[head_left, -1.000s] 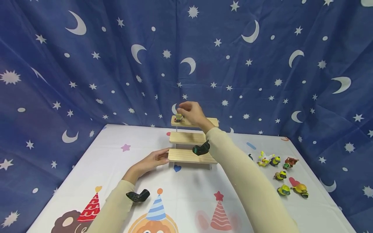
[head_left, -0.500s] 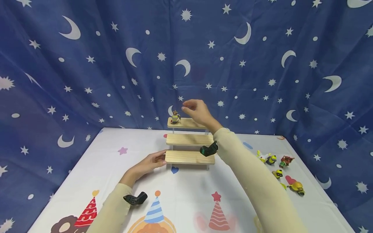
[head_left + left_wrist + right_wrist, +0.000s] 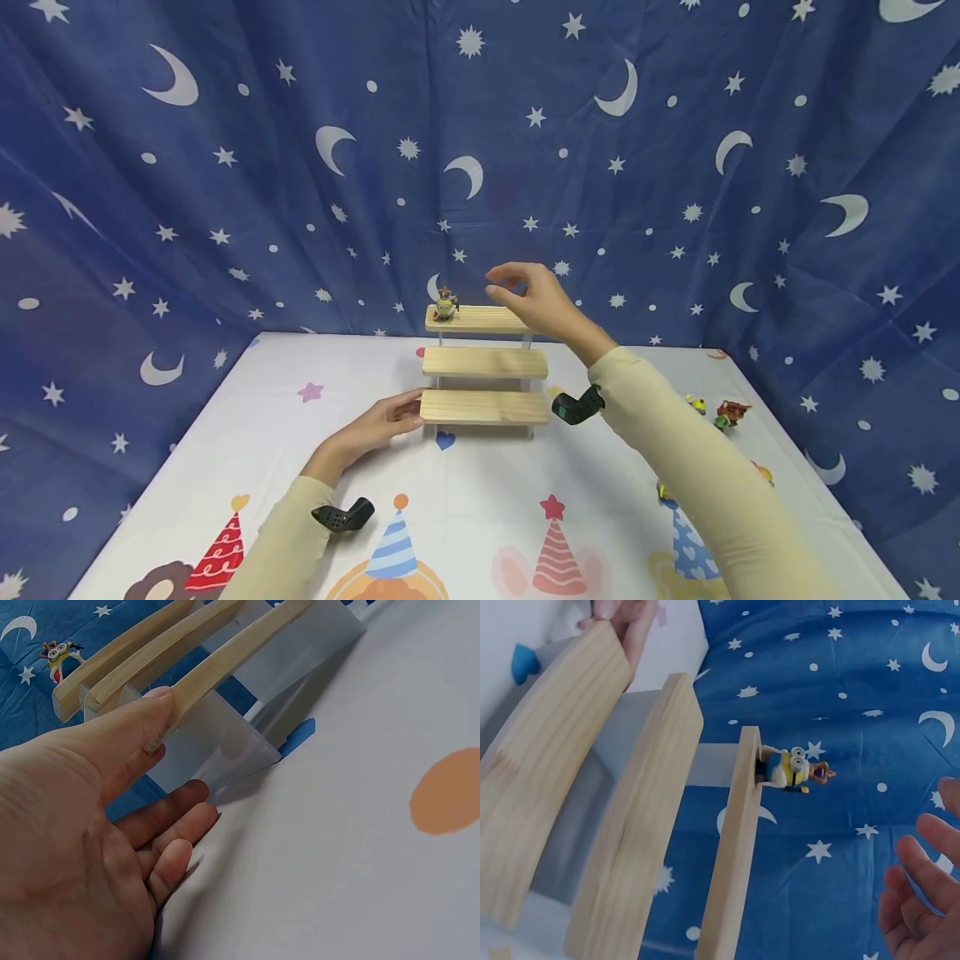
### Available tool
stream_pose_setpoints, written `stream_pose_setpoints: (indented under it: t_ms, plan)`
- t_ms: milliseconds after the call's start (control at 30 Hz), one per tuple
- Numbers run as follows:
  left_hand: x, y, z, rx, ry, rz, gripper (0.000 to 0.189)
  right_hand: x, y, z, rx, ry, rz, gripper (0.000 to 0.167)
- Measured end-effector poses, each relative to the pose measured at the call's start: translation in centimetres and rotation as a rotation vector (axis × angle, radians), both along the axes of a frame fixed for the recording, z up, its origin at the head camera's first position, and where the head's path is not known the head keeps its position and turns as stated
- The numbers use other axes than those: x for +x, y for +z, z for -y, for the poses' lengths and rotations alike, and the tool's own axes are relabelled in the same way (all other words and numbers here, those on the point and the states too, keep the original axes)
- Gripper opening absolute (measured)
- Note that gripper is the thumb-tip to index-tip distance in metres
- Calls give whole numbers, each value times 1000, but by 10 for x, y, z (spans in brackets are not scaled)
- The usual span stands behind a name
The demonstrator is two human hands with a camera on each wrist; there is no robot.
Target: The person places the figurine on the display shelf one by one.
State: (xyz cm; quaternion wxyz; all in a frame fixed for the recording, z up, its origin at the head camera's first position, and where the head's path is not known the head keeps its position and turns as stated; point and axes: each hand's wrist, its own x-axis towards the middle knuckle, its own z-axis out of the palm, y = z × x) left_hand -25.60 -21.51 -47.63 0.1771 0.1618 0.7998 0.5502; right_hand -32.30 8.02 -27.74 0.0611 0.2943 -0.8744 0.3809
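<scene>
A three-step wooden display stand (image 3: pixel 483 361) with clear side panels stands at the back of the table. My left hand (image 3: pixel 384 422) holds its left end; in the left wrist view the thumb lies on the end of the lowest plank (image 3: pixel 217 669) and the index finger sits beneath it. A small yellow minion figure (image 3: pixel 444 307) with a crown stands upright at the left end of the top plank (image 3: pixel 737 847). Right of the figure, above that plank, my right hand (image 3: pixel 542 298) is raised with fingers loosely bent and nothing in them.
Several more toy figures lie on the right side of the table, among them a brown-and-green one (image 3: pixel 731 414); my right sleeve (image 3: pixel 697 450) covers part of the group. A blue curtain (image 3: pixel 337 208) hangs close behind the stand.
My right hand has let go of the minion figure and drawn away to the right. The figure stays on the top plank. My left hand keeps its place on the stand.
</scene>
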Motion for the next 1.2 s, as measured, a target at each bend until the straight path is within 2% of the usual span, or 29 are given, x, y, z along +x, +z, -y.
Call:
stream_pose_setpoints:
  t_ms: [267,433,667,967,1200]
  plan:
    - [1,-2,-1,9,8,13,70,21,2,-29,31,-3,17,35]
    - [2,-2,-1,4,6,26,72,32,-2,-47,64,-15,12,34]
    - [1,-2,-1,11,2,14,71,40,-8,-71,85,-34,2,33]
    - [1,-3,1,38,-3,20,70,46,-31,-105,93,-89,-4,32]
    - [1,-3,-1,37,-6,22,72,45,-52,-136,112,-129,20,33]
